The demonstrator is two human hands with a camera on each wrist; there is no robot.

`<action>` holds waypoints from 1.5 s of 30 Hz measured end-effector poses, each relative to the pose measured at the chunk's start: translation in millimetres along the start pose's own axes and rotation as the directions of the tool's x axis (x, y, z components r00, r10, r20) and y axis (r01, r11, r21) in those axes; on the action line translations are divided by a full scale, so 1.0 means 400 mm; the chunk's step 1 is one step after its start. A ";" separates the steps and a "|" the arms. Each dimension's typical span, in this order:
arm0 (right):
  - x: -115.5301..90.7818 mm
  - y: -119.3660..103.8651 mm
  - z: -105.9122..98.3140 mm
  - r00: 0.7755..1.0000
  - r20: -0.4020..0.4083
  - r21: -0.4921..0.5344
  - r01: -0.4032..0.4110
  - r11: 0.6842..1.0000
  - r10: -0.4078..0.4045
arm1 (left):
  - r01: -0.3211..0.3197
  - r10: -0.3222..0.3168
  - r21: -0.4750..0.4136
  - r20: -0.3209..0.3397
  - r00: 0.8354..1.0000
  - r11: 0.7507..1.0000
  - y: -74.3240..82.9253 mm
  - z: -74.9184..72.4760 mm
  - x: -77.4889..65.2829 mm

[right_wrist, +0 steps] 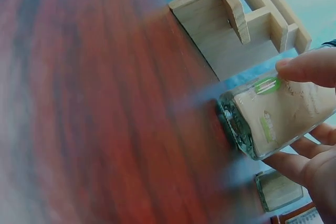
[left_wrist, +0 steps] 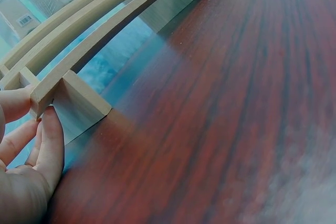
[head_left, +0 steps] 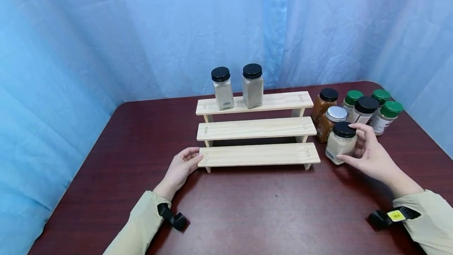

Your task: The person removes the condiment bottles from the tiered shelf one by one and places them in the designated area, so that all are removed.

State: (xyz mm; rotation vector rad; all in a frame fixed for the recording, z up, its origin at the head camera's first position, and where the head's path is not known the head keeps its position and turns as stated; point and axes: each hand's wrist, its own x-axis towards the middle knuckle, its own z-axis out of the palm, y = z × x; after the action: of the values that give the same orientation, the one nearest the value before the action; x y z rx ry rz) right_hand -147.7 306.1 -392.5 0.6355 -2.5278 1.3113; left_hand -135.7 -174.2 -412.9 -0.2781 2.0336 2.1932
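A three-step pale wooden rack [head_left: 258,156] stands on the table. My left hand [head_left: 179,170] pinches the left end of its lowest step, thumb on top and fingers beneath, also seen in the left wrist view. At the rack's right side, my right hand [head_left: 376,158] grips a square glass jar [head_left: 339,145] of pale powder with a black lid. The jar leans a little; whether its base touches the table I cannot tell. Two taller black-lidded jars, a left one [head_left: 223,94] and a right one [head_left: 253,91], stand on the top step.
Behind my right hand is a cluster: a silver-lidded orange-brown jar [head_left: 327,127], a black-lidded orange-brown jar [head_left: 323,107], a black-lidded labelled jar [head_left: 361,115] and several green-lidded bottles [head_left: 383,121]. Blue curtains [head_left: 198,30] hang behind and beside the dark red table [head_left: 247,215].
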 end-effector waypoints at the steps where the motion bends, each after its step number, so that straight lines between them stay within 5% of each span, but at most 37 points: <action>1: 0.000 0.002 -0.002 1.000 0.000 0.006 0.006 1.000 -0.006 | -0.001 0.001 -0.002 0.000 1.000 1.000 0.000 0.000 0.001; 12: -0.005 0.006 -0.017 0.998 -0.013 0.058 0.056 0.997 -0.055 | 0.004 -0.004 -0.015 0.003 1.000 1.000 -0.002 -0.003 0.000; 24: -0.009 -0.015 -0.041 0.994 -0.039 -0.052 -0.106 0.993 0.104 | 0.004 -0.004 -0.019 0.000 1.000 1.000 -0.005 -0.001 -0.002; 45: -0.010 -0.029 -0.040 0.993 -0.091 -0.087 -0.089 0.992 0.081 | -0.001 0.001 -0.025 0.004 1.000 1.000 0.000 0.000 -0.001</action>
State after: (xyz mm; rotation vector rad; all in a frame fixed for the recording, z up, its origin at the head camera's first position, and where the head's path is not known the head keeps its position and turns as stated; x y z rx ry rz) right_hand -138.6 314.4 -376.7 0.4463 -2.5524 1.2141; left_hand -135.4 -174.1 -412.9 -0.2756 2.0064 2.2194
